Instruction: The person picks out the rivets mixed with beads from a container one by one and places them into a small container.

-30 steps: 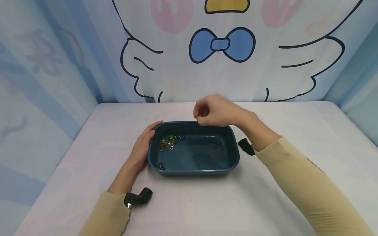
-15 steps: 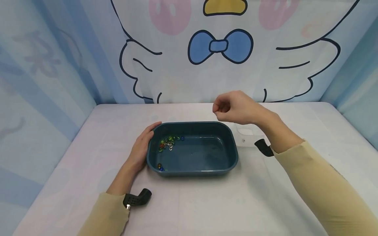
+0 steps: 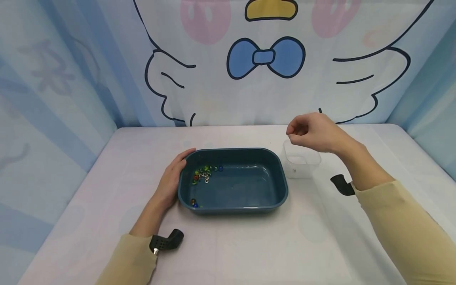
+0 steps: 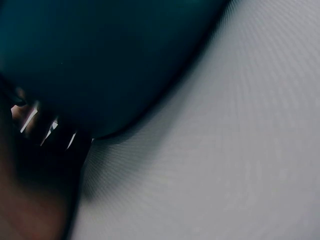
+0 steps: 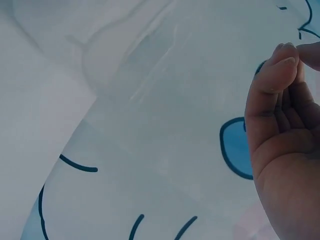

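Observation:
In the head view, a dark blue tray [image 3: 235, 190] lies on the table with small coloured glass beads [image 3: 203, 173] and a few shiny metal rings [image 3: 206, 179] at its left side. My left hand [image 3: 167, 180] holds the tray's left end, with its fingers along the outer wall and rim. My right hand [image 3: 317, 132] hovers over a clear plastic box [image 3: 302, 168] just right of the tray. Its thumb and index fingertips [image 5: 286, 62] meet in a pinch in the right wrist view. Nothing shows between them. A tiny dark item [image 3: 294, 171] shows in the box.
Two more beads [image 3: 194, 203] sit in the tray's near left corner. A pale cloth covers the table [image 3: 249, 249]. Behind the table hangs a curtain [image 3: 263, 99] with a cartoon bow tie, and more curtain [image 3: 53, 138] closes off the left side.
My right hand has moved right, from the tray's far rim to over the clear box, its fingertips staying pinched. The clear box has come into sight. My left hand stays at the tray.

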`<state>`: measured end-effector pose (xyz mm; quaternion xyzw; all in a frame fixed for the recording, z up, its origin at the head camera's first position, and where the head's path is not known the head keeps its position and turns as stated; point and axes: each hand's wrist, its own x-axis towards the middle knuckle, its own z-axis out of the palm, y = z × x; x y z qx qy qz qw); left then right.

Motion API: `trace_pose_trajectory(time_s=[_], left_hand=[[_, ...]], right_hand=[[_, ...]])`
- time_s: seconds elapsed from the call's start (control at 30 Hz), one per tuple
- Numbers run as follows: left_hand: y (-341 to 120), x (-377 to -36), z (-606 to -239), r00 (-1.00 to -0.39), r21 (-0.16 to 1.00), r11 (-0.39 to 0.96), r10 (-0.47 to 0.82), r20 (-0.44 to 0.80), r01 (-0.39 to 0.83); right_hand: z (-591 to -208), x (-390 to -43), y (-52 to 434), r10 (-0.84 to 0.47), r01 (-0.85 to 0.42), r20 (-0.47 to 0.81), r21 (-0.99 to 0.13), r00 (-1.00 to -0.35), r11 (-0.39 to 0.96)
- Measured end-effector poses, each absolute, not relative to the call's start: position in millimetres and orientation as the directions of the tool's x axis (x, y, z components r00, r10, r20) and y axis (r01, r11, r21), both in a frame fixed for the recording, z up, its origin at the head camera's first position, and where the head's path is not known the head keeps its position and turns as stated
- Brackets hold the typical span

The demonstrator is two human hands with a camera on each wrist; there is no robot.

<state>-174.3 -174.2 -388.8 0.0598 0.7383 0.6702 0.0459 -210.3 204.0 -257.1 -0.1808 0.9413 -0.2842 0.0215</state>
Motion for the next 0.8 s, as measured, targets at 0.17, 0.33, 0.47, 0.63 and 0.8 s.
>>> trace_pose_trajectory(time_s=[0.17, 0.33, 0.47, 0.63, 0.8], left_hand=[[-173.9, -173.9, -388.4, -0.989, 0.993, 0.109, 0.149, 0.018, 0.034], [-174.4, -174.2, -388.9, -0.988, 0.992, 0.121, 0.151, 0.026, 0.045], [-175.0, -173.4, -388.9, -0.988, 0.992, 0.12, 0.151, 0.031, 0.049], [-175.3, -172.9, -389.1, -0.988, 0.994, 0.105, 0.152, 0.024, 0.04], [-175.2, -173.3, -388.7, -0.989, 0.994, 0.102, 0.148, 0.022, 0.037]], right_hand=[[-265.3, -211.3, 214.3, -0.329, -0.288, 0.022, -0.54, -0.944, 0.791], [-270.8, -214.0, 220.3, -0.324, -0.266, -0.017, -0.531, -0.946, 0.805], [-276.3, -215.8, 222.2, -0.336, -0.257, -0.067, -0.512, -0.939, 0.819], [-282.2, -216.4, 224.4, -0.347, -0.262, -0.085, -0.498, -0.934, 0.827], [-284.5, -216.0, 224.6, -0.347, -0.267, -0.077, -0.493, -0.935, 0.828]])
